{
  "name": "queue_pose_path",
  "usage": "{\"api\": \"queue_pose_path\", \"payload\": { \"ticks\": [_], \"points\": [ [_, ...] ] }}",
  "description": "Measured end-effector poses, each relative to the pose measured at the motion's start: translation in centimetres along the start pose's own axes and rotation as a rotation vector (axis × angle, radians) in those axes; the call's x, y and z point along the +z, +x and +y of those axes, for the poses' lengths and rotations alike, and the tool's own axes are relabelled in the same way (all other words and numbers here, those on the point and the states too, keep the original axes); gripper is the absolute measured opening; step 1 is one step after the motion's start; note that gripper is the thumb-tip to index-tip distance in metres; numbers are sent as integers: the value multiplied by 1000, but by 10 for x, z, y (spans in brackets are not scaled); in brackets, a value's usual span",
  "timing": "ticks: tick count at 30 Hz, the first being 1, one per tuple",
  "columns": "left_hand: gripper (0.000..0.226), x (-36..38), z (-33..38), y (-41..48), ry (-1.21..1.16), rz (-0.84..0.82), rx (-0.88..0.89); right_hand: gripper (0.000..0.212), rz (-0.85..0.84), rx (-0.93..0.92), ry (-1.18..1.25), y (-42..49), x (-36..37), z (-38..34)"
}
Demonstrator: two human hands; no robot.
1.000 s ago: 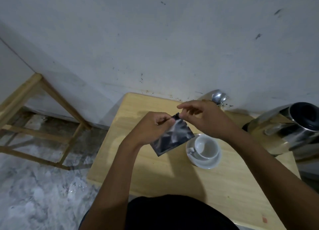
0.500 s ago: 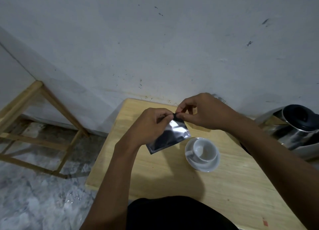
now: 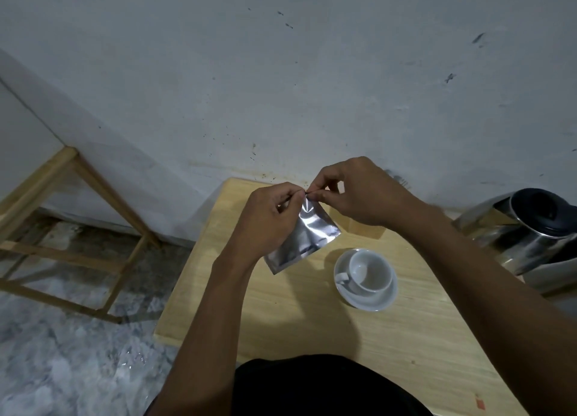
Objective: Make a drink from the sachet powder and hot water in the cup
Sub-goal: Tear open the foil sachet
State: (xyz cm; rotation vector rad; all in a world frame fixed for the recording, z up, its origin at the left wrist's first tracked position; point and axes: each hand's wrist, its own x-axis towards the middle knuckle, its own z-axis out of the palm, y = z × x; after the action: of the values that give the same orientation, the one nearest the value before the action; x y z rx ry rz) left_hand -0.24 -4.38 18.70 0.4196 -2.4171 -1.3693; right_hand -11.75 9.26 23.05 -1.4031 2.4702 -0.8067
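Wooden table [image 3: 296, 328] holds the empty cup [image 3: 370, 272]. Up beside it, the left hand [image 3: 268, 219] and right hand [image 3: 359, 194] have moved closer, both pinching the silver sachet [image 3: 304, 237] by its top corner. I think it tears next.

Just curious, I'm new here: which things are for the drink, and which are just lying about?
For the drink: foil sachet, pinched by the left hand and right hand; white cup on its saucer; metal kettle.
Lying about: wooden frame by the wall.
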Motion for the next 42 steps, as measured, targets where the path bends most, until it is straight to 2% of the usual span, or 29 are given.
{"api": "queue_pose_path", "payload": {
  "ticks": [5,11,15,18,23,26,29,33,36,42],
  "points": [
    [24,0,5,6,-120,15,-90,7,161,-129,-52,0,15,6],
    [28,-3,5,12,-212,23,-150,8,465,-362,-211,1,37,13],
    [28,-4,3,13,-192,25,-144,8,503,-434,-211,-4,42,16],
    [25,-7,1,11,-240,33,-175,6,504,-402,-173,-10,42,19],
    [17,-11,0,10,-357,-93,-189,8,503,-301,-56,-15,37,19],
    [16,-10,-4,8,-437,-201,-218,5,539,-320,-40,-14,36,15],
    [21,-9,-9,6,-415,-259,-195,4,538,-327,-37,-14,34,14],
    [15,-10,-20,12,-390,-197,-191,5,516,-334,-84,-20,40,18],
    [16,-10,-27,13,-376,-130,-195,4,585,-295,-48,-31,47,20],
    [17,-9,-46,12,-361,-67,-216,6,701,-46,114,-56,57,31]
  ]
}}
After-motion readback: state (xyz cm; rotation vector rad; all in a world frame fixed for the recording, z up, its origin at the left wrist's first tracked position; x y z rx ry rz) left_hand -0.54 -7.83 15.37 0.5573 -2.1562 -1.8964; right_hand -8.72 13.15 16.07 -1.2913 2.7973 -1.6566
